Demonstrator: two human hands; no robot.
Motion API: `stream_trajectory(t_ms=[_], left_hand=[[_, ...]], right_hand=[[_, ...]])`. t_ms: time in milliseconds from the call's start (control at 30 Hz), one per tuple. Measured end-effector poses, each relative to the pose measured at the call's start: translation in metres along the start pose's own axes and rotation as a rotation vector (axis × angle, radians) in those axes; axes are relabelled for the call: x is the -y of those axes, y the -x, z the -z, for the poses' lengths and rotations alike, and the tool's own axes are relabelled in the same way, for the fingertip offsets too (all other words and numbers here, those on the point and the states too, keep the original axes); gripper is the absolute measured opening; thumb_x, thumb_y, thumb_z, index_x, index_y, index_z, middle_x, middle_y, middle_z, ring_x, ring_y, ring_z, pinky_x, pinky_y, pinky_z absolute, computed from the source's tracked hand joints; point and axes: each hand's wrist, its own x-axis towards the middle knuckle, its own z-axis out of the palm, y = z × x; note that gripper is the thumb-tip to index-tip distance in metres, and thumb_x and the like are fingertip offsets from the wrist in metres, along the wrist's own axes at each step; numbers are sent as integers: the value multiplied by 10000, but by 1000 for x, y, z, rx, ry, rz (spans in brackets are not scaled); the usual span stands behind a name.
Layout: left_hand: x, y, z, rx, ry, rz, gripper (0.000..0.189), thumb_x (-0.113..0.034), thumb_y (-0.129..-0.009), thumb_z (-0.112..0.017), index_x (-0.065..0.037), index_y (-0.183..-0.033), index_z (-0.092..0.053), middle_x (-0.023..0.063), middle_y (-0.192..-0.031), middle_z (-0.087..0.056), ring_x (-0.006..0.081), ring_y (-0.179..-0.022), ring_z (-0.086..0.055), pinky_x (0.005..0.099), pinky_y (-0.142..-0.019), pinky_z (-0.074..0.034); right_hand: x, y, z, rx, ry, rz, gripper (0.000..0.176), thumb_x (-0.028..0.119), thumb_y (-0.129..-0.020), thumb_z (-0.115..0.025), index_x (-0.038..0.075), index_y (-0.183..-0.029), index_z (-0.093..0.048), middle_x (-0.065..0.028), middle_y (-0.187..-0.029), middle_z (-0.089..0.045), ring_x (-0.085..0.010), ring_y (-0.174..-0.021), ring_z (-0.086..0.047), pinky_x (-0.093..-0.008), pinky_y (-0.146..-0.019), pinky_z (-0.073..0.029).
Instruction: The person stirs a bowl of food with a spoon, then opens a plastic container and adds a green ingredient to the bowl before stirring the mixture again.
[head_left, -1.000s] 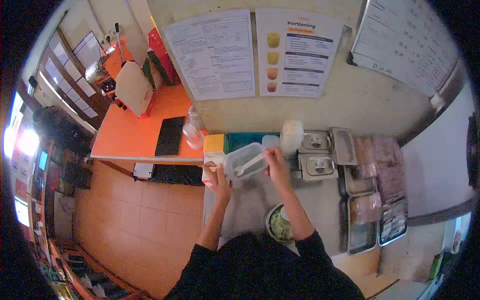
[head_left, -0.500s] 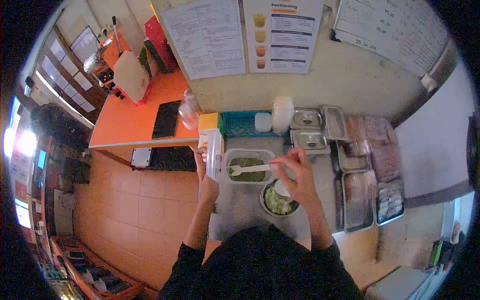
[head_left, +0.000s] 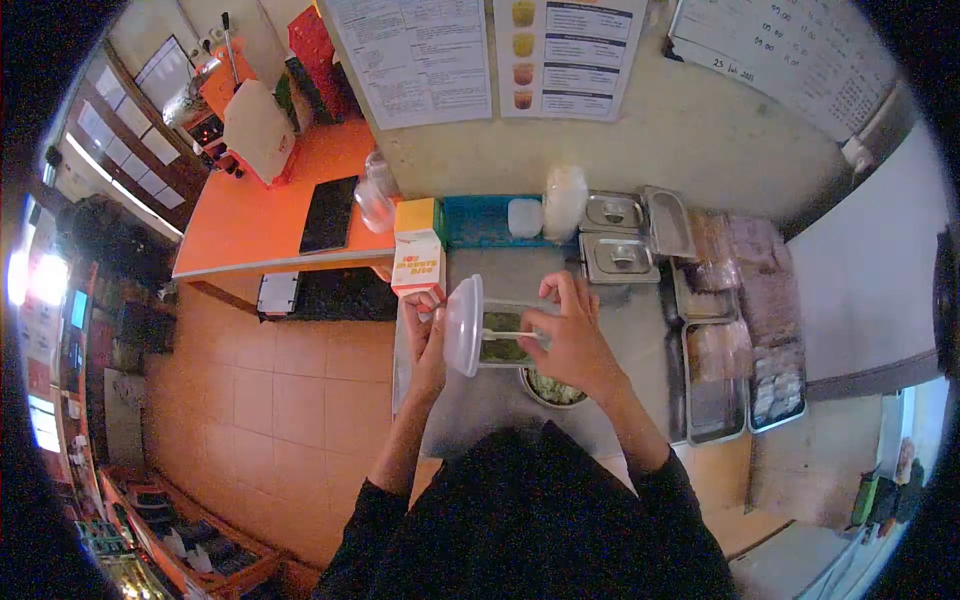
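My left hand [head_left: 428, 340] grips a translucent plastic lid [head_left: 463, 325] by its edge, holding it tilted on its side. The lid covers the left part of a clear rectangular container [head_left: 505, 304] with a green, paste-like filling. Over that filling, my right hand [head_left: 572, 335] pinches the handle of a white plastic spoon [head_left: 505, 334]; the lid hides the spoon's bowl. Partly under my right hand is a round bowl of chopped pale-green pieces [head_left: 553, 391]. Behind my left fingers stands a white and orange printed box [head_left: 418, 262].
Lidded steel pans [head_left: 620, 257] stand at the back right, beside trays of wrapped packs [head_left: 716, 380]. A blue basket [head_left: 480, 222] sits against the wall. To the left, an orange counter [head_left: 270, 225] carries a black tablet [head_left: 329, 215].
The lid in my left hand has moved right, turned, and now overlaps the container and the spoon's bowl. My right hand has shifted slightly left with the spoon. The view has tilted downward.
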Motion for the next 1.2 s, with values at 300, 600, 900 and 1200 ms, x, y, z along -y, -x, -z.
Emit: stream_trajectory(t_ms=[300, 600, 900, 1200], left_hand=[[-8, 14, -16, 19, -92, 98, 153, -104, -907, -423, -127, -1015, -316, 12, -876, -429, 45, -719, -437, 207, -595, -382], [-13, 19, -19, 119, -176, -75, 180, -118, -900, -424, -149, -1031, -304, 18, -826, -469, 54, -653, -468, 178, -524, -369], [-9, 21, -30, 120, -354, 0, 151, -115, -907, -416, -137, -1004, -302, -15, -656, -432, 45, -572, -373, 202, -500, -275], [1, 20, -18, 58, -505, 86, 196, -123, -904, -423, -146, -1060, -307, -17, -668, -419, 46, -587, -355, 202, -518, -277]], right_hand=[[-8, 17, -39, -244, -233, 69, 89, 72, -705, -615, 71, -791, -590, -78, -706, -533, -272, -684, -536, -366, -606, -426], [-21, 33, -55, -290, -301, 238, 114, 50, -693, -615, 60, -805, -591, -80, -744, -568, -259, -690, -557, -368, -599, -444], [-23, 49, -81, 95, -648, -363, 96, 103, -770, -601, 12, -743, -616, -65, -571, -568, -130, -453, -503, -258, -438, -380], [-56, 83, -90, -12, -1404, -1043, 133, 118, -770, -592, -13, -761, -617, -17, -566, -528, -46, -438, -411, -186, -405, -278]])
